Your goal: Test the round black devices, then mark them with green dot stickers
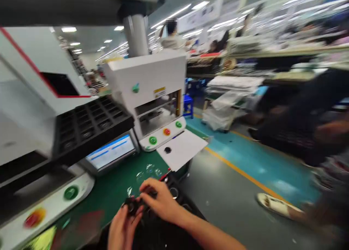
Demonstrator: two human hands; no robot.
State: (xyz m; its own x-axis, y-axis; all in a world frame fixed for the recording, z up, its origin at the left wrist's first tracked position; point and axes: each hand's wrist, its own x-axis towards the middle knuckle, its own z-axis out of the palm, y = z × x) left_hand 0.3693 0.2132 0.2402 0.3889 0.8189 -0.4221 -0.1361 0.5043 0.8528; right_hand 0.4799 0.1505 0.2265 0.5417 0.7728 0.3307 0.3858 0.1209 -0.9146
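My left hand [122, 222] is closed, with a small dark part [132, 205] between its fingertips; blur hides the part's exact kind. Beside it, my right hand [160, 201] has its fingers bent and pressed together close to that part, and what they pinch is hidden. Several clear round pieces [140, 176] lie on the green bench top [117, 186] just beyond my hands. Under and behind my right hand is a black tray [195, 206] holding round parts.
A white press machine [160, 75] with green and red buttons stands ahead, a white sheet [185, 148] with a black disc [167, 150] in front. To the left are a screen [111, 152] and a black compartment tray [92, 123]. A person's shoe [272, 203] is on the floor at right.
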